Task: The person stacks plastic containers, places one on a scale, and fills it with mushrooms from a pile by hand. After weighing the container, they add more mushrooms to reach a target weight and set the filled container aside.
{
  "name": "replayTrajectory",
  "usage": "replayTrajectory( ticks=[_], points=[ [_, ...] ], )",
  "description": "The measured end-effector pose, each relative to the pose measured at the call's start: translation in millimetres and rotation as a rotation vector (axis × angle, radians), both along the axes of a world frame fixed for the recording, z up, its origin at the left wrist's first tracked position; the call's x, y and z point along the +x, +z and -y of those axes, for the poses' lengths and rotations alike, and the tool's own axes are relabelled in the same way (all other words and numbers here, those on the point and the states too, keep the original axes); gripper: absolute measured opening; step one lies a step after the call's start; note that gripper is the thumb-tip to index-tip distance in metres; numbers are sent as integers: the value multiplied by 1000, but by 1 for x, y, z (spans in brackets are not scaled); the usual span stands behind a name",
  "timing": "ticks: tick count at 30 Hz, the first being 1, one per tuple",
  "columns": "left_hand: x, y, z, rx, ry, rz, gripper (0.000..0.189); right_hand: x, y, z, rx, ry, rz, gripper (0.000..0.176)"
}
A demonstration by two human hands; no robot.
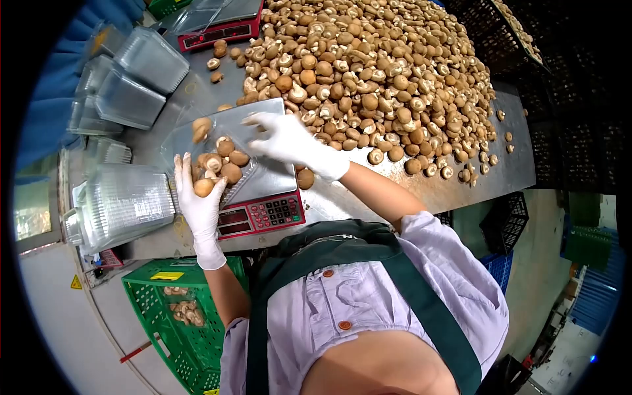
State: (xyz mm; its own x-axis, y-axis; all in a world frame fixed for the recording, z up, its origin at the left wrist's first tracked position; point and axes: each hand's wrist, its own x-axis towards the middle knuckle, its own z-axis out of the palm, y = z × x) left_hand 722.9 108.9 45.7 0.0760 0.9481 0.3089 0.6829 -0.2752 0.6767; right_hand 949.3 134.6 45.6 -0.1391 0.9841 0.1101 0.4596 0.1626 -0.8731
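A clear plastic box [243,184] with several brown mushrooms [224,146] in it rests on the metal pan of a red digital scale [259,215]. My left hand [199,205], in a white glove, holds the box at its left side. Its fingers stretch along the wall, and the thumb lies by a mushroom [203,187] at the near end. Above the pan, right of the box, is my gloved right hand [284,137]. Its fingers are apart and slightly blurred, with nothing visible in them.
A large heap of mushrooms [368,72] covers the far side of the metal table [520,148]. Stacked clear boxes [128,197] stand along the left. Another red scale [220,33] sits at the back. Below the table's left edge is a green crate [148,293] containing packed mushrooms.
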Motion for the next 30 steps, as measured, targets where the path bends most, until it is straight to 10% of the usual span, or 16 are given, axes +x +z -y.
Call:
replayTrajectory(
  ticks=[3,7,14,25,30],
  points=[
    [-5,-3,-2,7,-1,-83,82,44,-21,18,-151,-262,-122,37],
    [-12,-9,-6,3,-21,-16,77,103,-88,38,-108,-577,519,33],
    [-18,-14,-29,67,-32,74,41,113,-119,40,-137,-614,661,39],
    [-31,-30,-76,-79,-228,-223,54,95,-104,41,-190,-549,773,40],
    [-25,-29,-58,-54,-197,-332,39,112,-101,48,-324,-662,-314,43]
  ],
)
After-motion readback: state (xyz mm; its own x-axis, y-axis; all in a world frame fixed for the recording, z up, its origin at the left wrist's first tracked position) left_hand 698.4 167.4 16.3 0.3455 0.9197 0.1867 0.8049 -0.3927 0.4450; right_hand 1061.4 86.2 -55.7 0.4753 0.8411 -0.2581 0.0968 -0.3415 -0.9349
